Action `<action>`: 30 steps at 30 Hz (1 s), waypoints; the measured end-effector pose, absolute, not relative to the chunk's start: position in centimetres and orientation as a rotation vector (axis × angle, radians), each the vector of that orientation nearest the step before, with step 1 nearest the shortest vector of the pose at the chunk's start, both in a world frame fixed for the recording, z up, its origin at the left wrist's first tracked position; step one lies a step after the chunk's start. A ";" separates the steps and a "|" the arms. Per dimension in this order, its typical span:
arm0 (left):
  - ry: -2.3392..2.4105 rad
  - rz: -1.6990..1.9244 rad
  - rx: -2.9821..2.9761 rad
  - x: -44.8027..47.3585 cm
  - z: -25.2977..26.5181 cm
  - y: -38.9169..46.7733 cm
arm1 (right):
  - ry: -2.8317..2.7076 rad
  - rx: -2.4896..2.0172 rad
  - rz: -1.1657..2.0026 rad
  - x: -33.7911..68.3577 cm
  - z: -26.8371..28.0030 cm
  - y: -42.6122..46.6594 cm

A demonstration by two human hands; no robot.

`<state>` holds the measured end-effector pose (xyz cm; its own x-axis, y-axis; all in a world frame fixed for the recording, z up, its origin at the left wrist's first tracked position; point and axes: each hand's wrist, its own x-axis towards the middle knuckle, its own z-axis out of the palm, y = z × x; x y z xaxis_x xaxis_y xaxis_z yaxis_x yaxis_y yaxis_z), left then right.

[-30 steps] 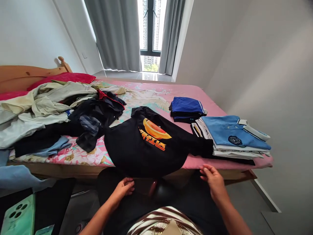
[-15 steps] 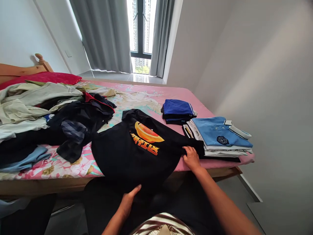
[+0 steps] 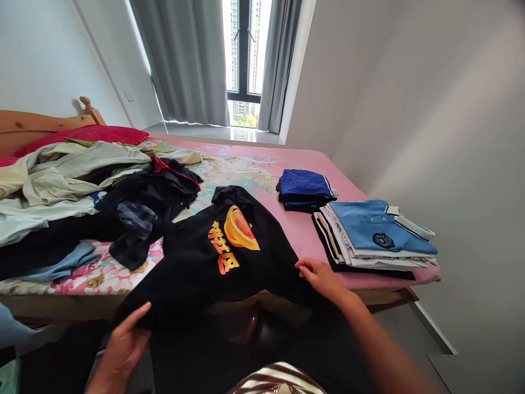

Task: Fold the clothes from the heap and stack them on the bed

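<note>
A black T-shirt [image 3: 192,257] with an orange fruit print and orange lettering lies spread over the front edge of the bed, its hem hanging toward me. My left hand [image 3: 129,336] grips the shirt's lower left part, thumb on top and fingers mostly behind the cloth. On the other side, my right hand [image 3: 320,278] pinches the shirt's right edge between thumb and fingers. Right of that hand sits a stack of folded shirts, topped by a light blue polo shirt [image 3: 365,224] with a dark round badge.
A loose heap of clothes [image 3: 82,186] covers the bed's left side, before a red pillow [image 3: 94,134]. Folded blue shorts [image 3: 305,183] top a smaller pile behind the shirt stack. The wooden bed frame [image 3: 57,302] runs along the front, with a wall at right.
My left hand has moved left with the shirt's lower edge. My right hand has drawn slightly left, away from the folded stack. The shirt has turned, and its print now slants more steeply.
</note>
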<state>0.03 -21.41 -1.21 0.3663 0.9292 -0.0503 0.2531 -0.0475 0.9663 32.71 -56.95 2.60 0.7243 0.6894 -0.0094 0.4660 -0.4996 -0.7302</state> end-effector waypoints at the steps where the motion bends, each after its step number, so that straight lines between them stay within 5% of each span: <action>1: 1.105 0.727 1.544 0.2 -2.2 -22.1 | -0.883 -2.180 0.349 33.0 3.2 -55.5; 13: 1.342 0.485 1.468 1.2 -11.3 -25.0 | -1.352 -2.544 0.509 36.4 1.4 -39.3; 24: 1.300 0.441 1.463 0.1 -12.3 -24.7 | -0.650 -2.897 0.037 48.6 5.8 -52.3; 30: 1.331 0.408 1.507 0.0 -10.1 -25.0 | -0.649 -2.674 -0.153 44.8 4.1 -54.1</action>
